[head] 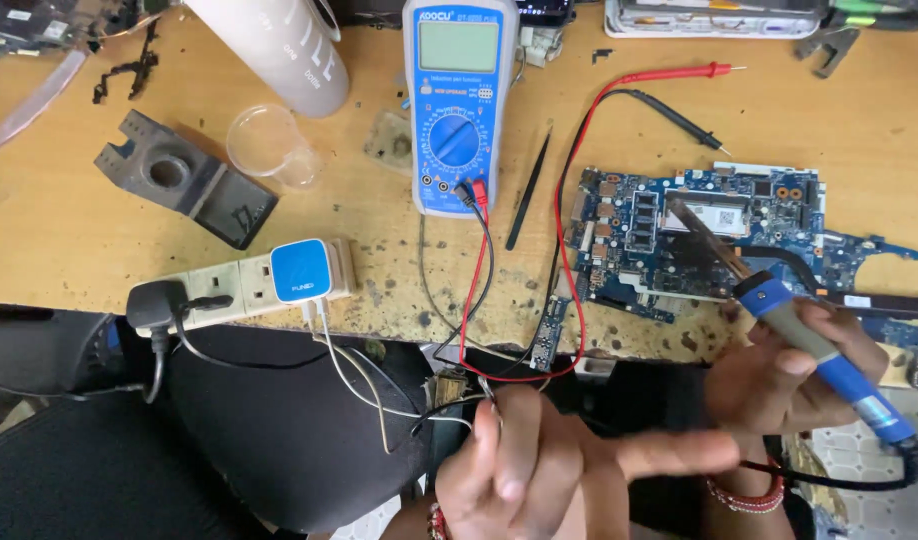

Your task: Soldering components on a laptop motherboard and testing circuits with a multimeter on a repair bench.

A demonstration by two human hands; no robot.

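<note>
From the head camera, the right hand (794, 365) is wrapped tight around the blue handle of a soldering iron (829, 370), whose metal tip slants up and left over the blue circuit board (699, 235) lying on the wooden desk (69, 230); whether the tip touches the board cannot be told. The left hand (524, 465) sits low, off the desk's near edge, fingers pinched together on a thin wire or strand of solder (484, 385) close to a bundle of white cables, with its forefinger stretched toward the right hand. Behind them a blue multimeter (459, 105) stands with its red probe lead (619, 85) and black probe lead (679, 115) curling beside the board, and black tweezers (529, 190) lie between meter and board. To the left rest a white power strip (249, 280) with a blue adapter, a clear plastic cup (264, 140) and a dark iron stand (184, 180). The step in hand looks like soldering work on the board, with the iron poised and the feed material gripped. The next move would seem to call for a steady hand and a careful meeting of tip and strand at one small joint, without bridging neighbouring pads.
</note>
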